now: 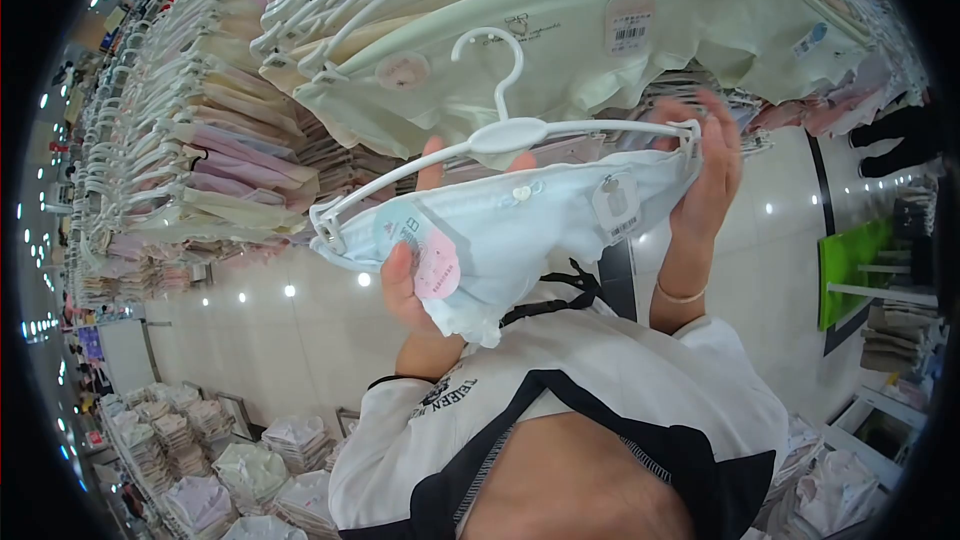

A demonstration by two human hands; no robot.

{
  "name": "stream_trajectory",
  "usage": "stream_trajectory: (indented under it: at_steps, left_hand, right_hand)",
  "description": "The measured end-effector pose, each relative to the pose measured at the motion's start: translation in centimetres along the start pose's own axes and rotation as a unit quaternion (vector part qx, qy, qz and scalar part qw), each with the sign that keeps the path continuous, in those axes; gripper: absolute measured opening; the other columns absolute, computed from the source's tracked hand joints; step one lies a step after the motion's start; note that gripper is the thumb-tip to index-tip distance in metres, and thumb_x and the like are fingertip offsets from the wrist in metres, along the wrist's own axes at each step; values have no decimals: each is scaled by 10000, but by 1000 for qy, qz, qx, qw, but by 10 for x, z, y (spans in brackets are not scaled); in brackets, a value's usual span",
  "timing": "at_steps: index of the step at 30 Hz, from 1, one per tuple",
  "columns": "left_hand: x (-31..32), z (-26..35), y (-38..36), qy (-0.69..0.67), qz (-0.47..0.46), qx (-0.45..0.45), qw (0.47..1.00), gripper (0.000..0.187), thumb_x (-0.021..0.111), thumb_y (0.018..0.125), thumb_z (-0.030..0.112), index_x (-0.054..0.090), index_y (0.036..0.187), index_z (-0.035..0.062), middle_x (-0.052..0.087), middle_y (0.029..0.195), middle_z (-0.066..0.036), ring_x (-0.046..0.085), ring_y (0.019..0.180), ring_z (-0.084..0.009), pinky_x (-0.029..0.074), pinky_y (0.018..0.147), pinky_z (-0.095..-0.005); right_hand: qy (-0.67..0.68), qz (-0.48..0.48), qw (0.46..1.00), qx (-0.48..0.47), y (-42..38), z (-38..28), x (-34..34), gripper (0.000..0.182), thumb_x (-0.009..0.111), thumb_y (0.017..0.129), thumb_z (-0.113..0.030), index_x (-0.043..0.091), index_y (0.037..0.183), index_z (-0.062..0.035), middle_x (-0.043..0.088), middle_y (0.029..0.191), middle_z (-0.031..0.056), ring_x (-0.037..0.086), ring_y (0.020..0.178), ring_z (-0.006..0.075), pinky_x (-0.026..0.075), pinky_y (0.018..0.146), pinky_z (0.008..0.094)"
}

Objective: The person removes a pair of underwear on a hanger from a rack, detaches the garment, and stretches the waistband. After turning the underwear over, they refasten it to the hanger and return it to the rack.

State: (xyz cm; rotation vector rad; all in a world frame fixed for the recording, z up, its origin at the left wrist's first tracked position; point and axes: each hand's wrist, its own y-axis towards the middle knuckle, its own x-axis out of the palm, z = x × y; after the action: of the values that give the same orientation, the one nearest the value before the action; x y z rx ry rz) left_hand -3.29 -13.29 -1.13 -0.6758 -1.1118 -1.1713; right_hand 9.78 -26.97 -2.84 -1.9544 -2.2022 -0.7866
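The hanger looks like smooth white plastic with a slight sheen. The garment clipped on it is soft pale blue cloth, matt, with a crinkly edge. Its round label and the barcode tag look like printed paper or card. The pale green garments on the rack behind are matt cloth too. The floor is glossy, throwing back the ceiling lights. The bracelet looks like shiny metal.
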Motion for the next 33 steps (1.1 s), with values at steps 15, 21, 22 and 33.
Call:
stream_trajectory:
  at_steps: [15,21,22,33]
  left_hand:
    - [3,-24,-6,7,-34,19,999,734,506,633,267,37,1195,312,79,1184,-287,178,1072,-433,234,852,-465]
    - [8,-23,-10,1,-23,16,1000,730,501,637,273,26,1187,342,84,1196,-261,170,1076,-428,242,847,-474]
    - [8,-23,-10,-2,-23,17,1000,730,501,637,274,24,1186,343,79,1198,-258,166,1078,-427,242,847,-473]
    - [4,-26,-9,2,-21,38,999,751,504,618,275,18,1186,343,51,1226,-195,124,1093,-419,229,857,-476]
  right_hand:
    - [-301,-195,875,-326,-43,-9,22,324,610,555,-64,452,832,-8,449,905,130,443,818,275,379,671,332]
    - [-216,-152,919,-293,-54,-2,25,270,630,523,-66,478,742,-21,440,909,138,413,884,280,350,720,344]
    - [-217,-158,919,-289,-55,-2,23,270,634,516,-68,482,735,-24,435,921,145,397,917,283,330,755,353]
    - [-294,-220,890,-270,-54,-9,24,180,601,572,-64,490,702,-7,487,853,134,439,861,287,358,714,349]
